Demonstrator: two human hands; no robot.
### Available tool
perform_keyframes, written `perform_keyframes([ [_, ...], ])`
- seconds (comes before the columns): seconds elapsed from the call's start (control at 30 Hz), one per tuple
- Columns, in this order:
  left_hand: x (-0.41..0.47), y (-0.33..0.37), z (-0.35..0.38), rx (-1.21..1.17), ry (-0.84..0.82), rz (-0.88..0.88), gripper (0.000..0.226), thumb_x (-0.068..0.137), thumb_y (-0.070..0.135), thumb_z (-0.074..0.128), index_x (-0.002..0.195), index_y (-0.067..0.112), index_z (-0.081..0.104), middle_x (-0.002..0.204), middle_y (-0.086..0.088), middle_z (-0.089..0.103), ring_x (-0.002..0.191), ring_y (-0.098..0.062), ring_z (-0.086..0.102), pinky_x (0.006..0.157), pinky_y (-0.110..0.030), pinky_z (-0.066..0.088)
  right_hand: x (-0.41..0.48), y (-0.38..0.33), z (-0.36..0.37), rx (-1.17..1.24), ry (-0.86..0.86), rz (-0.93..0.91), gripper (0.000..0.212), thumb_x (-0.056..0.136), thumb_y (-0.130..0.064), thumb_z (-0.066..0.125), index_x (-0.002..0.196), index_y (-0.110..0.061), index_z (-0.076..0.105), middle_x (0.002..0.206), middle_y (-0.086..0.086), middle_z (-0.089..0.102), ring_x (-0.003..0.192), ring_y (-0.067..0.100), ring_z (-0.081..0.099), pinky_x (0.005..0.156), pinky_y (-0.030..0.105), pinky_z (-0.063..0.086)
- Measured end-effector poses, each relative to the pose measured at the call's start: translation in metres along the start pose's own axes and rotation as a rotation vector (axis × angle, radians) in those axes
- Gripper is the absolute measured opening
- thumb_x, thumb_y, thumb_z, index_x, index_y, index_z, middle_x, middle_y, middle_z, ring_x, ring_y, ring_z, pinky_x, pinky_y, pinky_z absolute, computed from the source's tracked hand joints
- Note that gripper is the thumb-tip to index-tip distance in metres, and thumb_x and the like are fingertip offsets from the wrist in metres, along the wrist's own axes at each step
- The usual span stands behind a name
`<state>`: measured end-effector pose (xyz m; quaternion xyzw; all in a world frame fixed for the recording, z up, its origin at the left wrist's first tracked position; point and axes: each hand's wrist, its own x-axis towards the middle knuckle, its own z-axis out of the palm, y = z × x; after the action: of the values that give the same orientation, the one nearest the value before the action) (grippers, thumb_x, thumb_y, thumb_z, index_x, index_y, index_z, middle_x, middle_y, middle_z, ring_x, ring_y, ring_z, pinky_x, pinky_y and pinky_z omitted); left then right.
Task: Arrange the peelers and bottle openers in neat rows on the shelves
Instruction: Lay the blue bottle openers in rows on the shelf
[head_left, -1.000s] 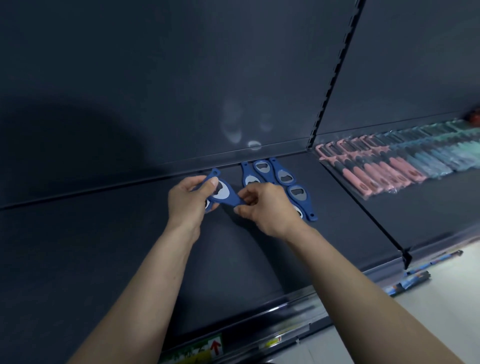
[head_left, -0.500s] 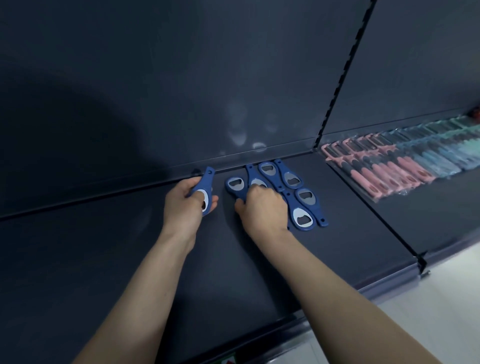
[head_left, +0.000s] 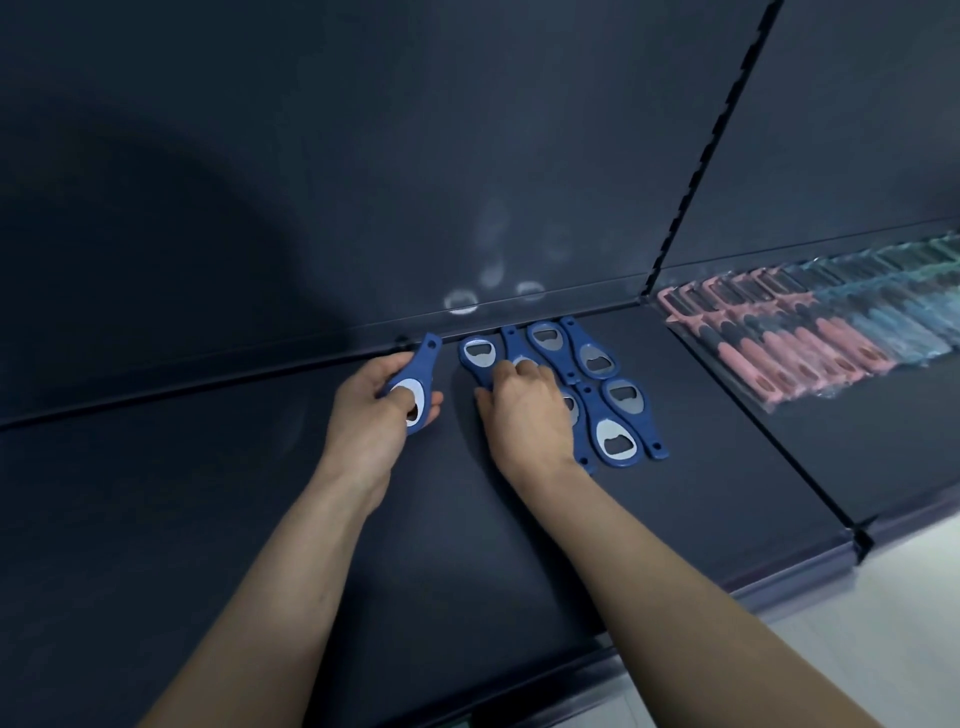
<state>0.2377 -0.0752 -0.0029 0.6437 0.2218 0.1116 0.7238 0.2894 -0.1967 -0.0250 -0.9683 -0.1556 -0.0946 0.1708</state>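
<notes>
The blue bottle openers (head_left: 616, 439) lie head-to-tail in a tight cluster on the dark shelf (head_left: 717, 483), far side, just beside the back panel (head_left: 363, 182). The right hand (head_left: 524, 421) covers the cluster's near-left part, its fingers curled onto the handle of the leftmost laid opener (head_left: 478, 355). The left hand (head_left: 371, 415), just left of the cluster, grips a separate held opener (head_left: 414, 385) at its head with thumb and curled fingers, and packaged pink and teal peelers (head_left: 810, 353) lie in a row on the right-hand shelf bay.

a dark navy shelf (head_left: 208, 519) meets its back panel (head_left: 363, 156) beside a slotted upright (head_left: 702, 156), with pale floor (head_left: 857, 649) below right.
</notes>
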Motion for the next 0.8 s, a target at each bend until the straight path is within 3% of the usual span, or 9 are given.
perform_keyframes([
  [0.2,-0.006,0.000,0.001,-0.036,-0.013,-0.003,0.032,0.082,-0.016,0.047,0.101,0.009,0.056,0.094,-0.008,0.067,0.078,-0.023,0.071,0.072,-0.032,0.059,0.001,0.009,-0.006,0.071,0.009,0.015,0.029,0.094,-0.030,0.051,0.104,-0.003,0.056,0.105,0.014,0.058,0.104,0.029,0.048,0.081,0.033,0.037],
  [0.33,-0.012,0.000,0.004,-0.052,-0.042,-0.002,0.026,0.082,-0.016,0.051,0.092,0.007,0.059,0.087,-0.011,0.068,0.073,-0.025,0.071,0.070,-0.034,0.059,0.001,0.023,-0.020,0.296,0.004,-0.010,0.021,0.092,-0.018,0.053,0.109,-0.007,0.059,0.100,0.011,0.059,0.099,0.027,0.053,0.080,0.032,0.041],
  [0.43,-0.018,0.000,0.008,0.005,-0.073,0.008,0.031,0.082,-0.017,0.050,0.089,0.010,0.063,0.086,-0.010,0.067,0.073,-0.025,0.068,0.067,-0.031,0.059,-0.002,0.030,-0.035,0.481,0.018,-0.050,0.030,0.089,-0.010,0.055,0.118,-0.013,0.059,0.105,0.004,0.060,0.089,0.017,0.055,0.082,0.027,0.045],
  [0.57,-0.024,-0.002,0.010,0.121,-0.100,0.041,0.034,0.085,-0.014,0.050,0.092,0.015,0.065,0.089,-0.010,0.062,0.074,-0.017,0.062,0.062,-0.023,0.057,-0.011,0.037,-0.045,0.498,-0.080,-0.179,0.039,0.085,-0.003,0.055,0.122,-0.015,0.060,0.109,0.001,0.061,0.091,0.010,0.053,0.084,0.016,0.040],
  [0.67,-0.027,-0.004,0.013,0.066,0.023,0.033,0.023,0.085,-0.007,0.058,0.101,0.009,0.058,0.088,-0.007,0.062,0.074,-0.015,0.063,0.060,-0.022,0.057,-0.021,0.048,-0.046,0.418,-0.137,-0.217,0.026,0.084,-0.014,0.063,0.111,-0.013,0.065,0.090,-0.003,0.058,0.086,0.013,0.053,0.077,0.017,0.038],
  [0.8,-0.030,-0.009,0.021,0.041,0.156,0.003,0.015,0.083,-0.003,0.064,0.091,0.006,0.054,0.081,-0.006,0.059,0.068,-0.013,0.060,0.054,-0.017,0.055,-0.031,0.065,-0.048,0.412,-0.254,-0.234,0.027,0.079,-0.039,0.070,0.099,-0.021,0.067,0.088,-0.007,0.058,0.085,0.008,0.051,0.077,0.023,0.044],
])
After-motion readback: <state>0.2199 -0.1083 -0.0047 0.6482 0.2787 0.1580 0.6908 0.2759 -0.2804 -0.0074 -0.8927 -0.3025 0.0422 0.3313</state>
